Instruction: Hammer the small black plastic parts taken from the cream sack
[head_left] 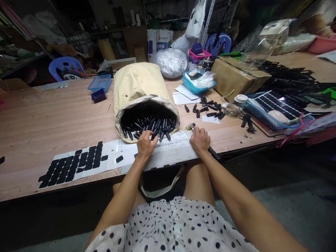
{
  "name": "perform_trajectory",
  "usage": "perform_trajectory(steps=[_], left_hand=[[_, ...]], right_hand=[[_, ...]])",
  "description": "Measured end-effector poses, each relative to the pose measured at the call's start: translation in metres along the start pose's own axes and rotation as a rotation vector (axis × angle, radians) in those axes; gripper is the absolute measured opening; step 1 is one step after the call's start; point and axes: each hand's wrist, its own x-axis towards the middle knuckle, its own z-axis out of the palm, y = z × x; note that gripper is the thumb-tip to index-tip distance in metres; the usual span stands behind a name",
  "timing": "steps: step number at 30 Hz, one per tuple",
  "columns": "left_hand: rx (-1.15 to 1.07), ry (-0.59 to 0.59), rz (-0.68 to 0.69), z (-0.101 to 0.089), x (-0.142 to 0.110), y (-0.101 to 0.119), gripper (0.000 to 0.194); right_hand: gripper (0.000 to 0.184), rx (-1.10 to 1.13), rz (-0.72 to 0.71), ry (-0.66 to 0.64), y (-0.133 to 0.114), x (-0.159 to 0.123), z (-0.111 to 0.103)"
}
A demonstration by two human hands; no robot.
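A paper-like sack [141, 82] lies on its side with its mouth towards me, full of slim black tapered plastic pieces [162, 123]. At the lower lip of that mouth is my left hand [146, 144], its thumb and fingers bent around one black piece [154, 135]. My right hand [200, 140] is wrapped around a small hammer [214, 153] whose yellow and metal head sticks out past the fingers. It rests by the table's front edge, right of a white board [168, 154]. Several black rounded patches [70, 164] cover a white sheet on the left.
Loose black pieces [210, 109] lie right of the sack, near a blue basket [198, 84] of plastic bags. Further right stand a cardboard box [233, 77] and a tray [278, 108]. A blue basket [99, 83] is at the left. Another person's hand [326, 32] shows top right.
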Motion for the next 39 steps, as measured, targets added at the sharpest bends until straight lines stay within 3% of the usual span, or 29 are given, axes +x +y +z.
perform_trajectory(steps=[4, 8, 11, 25, 39], left_hand=[[-0.061, -0.158, 0.207, 0.029, -0.018, 0.029, 0.009], [-0.053, -0.226, 0.245, 0.058, -0.025, 0.042, 0.012], [-0.067, -0.216, 0.249, 0.068, -0.027, 0.04, 0.013], [-0.268, -0.165, 0.215, 0.078, -0.024, 0.027, 0.023], [-0.309, -0.158, 0.203, 0.083, -0.022, 0.026, 0.016]], right_hand=[[0.035, 0.003, -0.001, -0.007, -0.001, 0.0, -0.002], [0.036, -0.009, 0.001, -0.038, -0.004, -0.001, -0.008], [0.037, -0.015, 0.002, -0.042, -0.005, -0.002, -0.011], [0.035, -0.02, -0.001, -0.001, 0.001, -0.001, 0.003], [0.035, -0.03, -0.003, 0.016, 0.005, 0.0, 0.009]])
